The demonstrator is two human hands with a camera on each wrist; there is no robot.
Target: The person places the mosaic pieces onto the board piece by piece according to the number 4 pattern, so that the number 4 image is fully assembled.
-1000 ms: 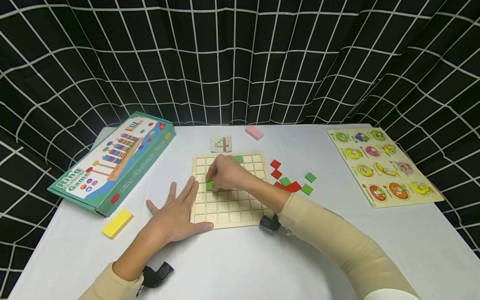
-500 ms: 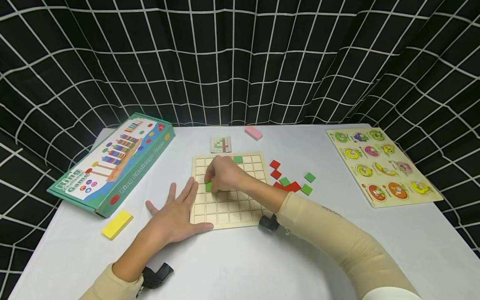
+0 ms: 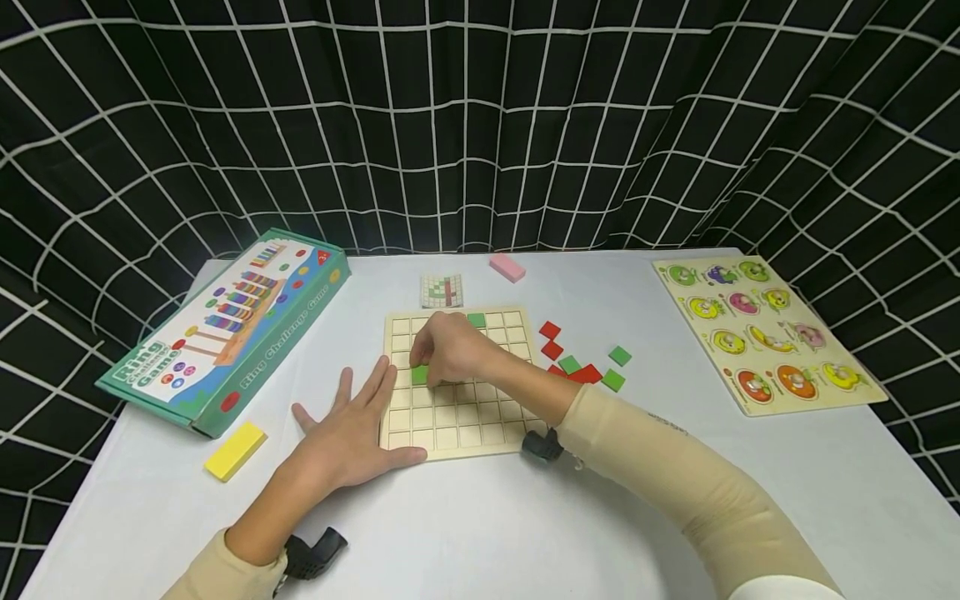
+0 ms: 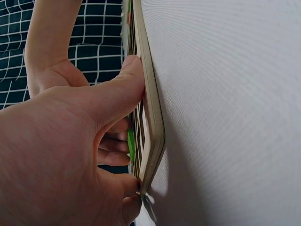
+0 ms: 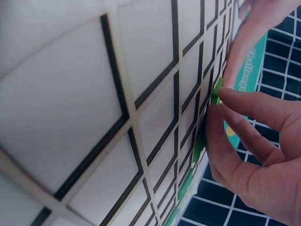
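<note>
A pale wooden grid board lies on the white table in front of me. My right hand is over its left half, thumb and fingers pinching a green square tile at one of the cells. In the right wrist view the fingertips meet at that green tile; from the left wrist, the tile stands slightly proud of the board. Fingers spread, my left hand rests along the board's lower left corner, its thumb on the front edge. Another green tile sits in the back row; my right hand hides several cells.
Loose red tiles and green tiles lie right of the board. Behind it are a small pattern card and a pink block. A game box and yellow block stand left; a fruit puzzle board lies right.
Both hands stay in nearly the same place. The right fingers shift only slightly at the green tile, and a little more of it shows.
</note>
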